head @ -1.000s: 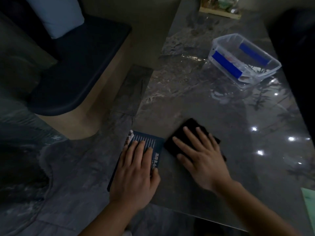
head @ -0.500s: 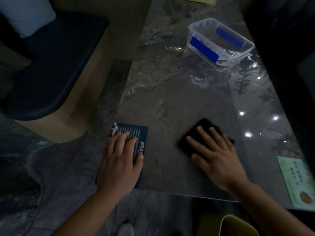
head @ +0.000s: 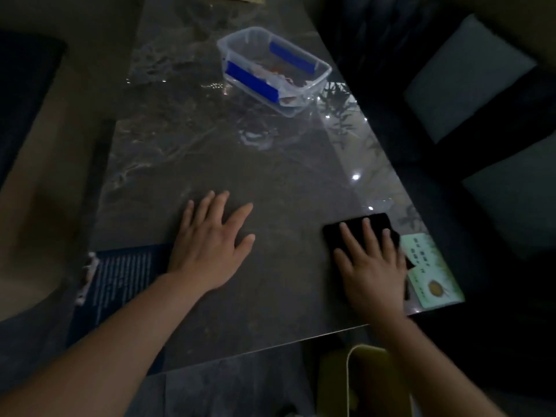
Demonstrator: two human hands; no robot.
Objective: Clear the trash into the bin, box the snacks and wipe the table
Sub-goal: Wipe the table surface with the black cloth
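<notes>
Wiping was under way, by the look of it. The right hand pressed a dark cloth flat on the bench, fingers spread over it, near the right edge and touching a green card. The left hand lay flat on bare stone, fingers apart, empty, beside a blue leaflet overhanging the left edge. Snacks sat in the clear box at the far end. The bench's middle lay open for sweeping; a bin stood below the near edge.
</notes>
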